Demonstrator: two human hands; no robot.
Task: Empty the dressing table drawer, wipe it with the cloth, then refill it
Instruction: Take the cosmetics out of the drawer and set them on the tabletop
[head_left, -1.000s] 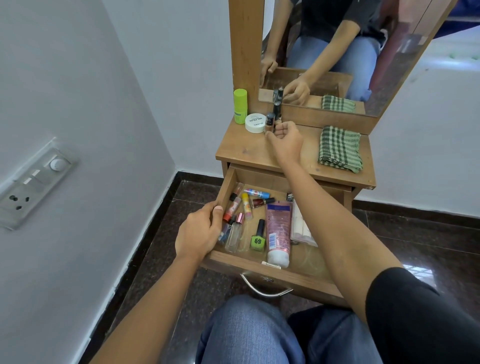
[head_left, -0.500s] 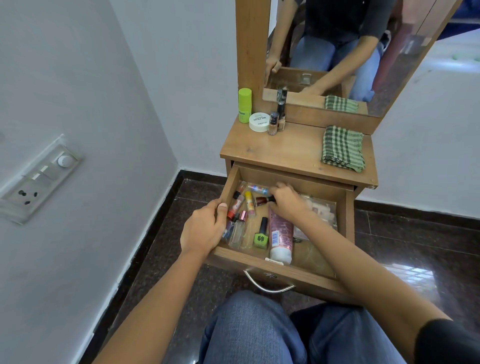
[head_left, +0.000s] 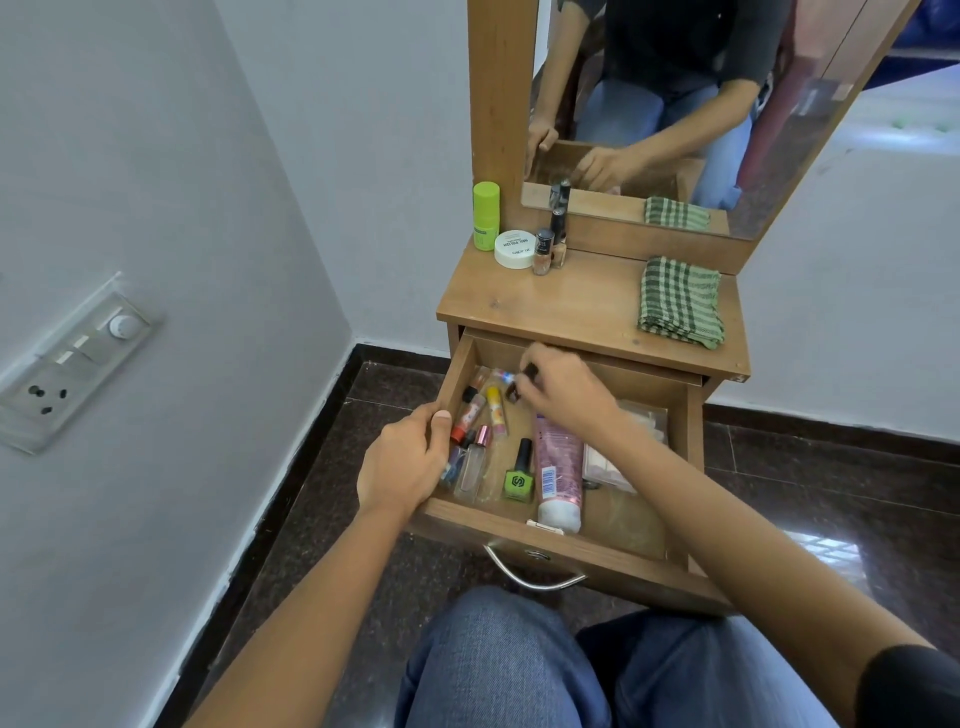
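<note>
The wooden drawer (head_left: 571, 543) of the dressing table stands pulled out. My left hand (head_left: 405, 462) grips its left wall, thumb on top. At the drawer's back my right hand (head_left: 569, 387) pinches a small dark red bottle (head_left: 514, 391), which is blurred. Still lying inside are a pink tube (head_left: 558, 465), a green nail polish (head_left: 519, 478), several small bottles and tubes (head_left: 480, 415) at the left, and a clear packet (head_left: 618, 460) at the right. A green checked cloth (head_left: 680, 301) lies folded on the tabletop (head_left: 571, 306).
At the back left of the tabletop stand a green bottle (head_left: 485, 215), a white jar (head_left: 514, 249) and two nail polish bottles (head_left: 545, 252), below the mirror (head_left: 675, 104). A wall with a switch plate (head_left: 72, 358) runs close on the left. My knees sit under the drawer handle (head_left: 535, 579).
My right hand left the bottles on the tabletop, came down into the drawer and took hold of the small dark red bottle. My left hand stayed on the drawer wall.
</note>
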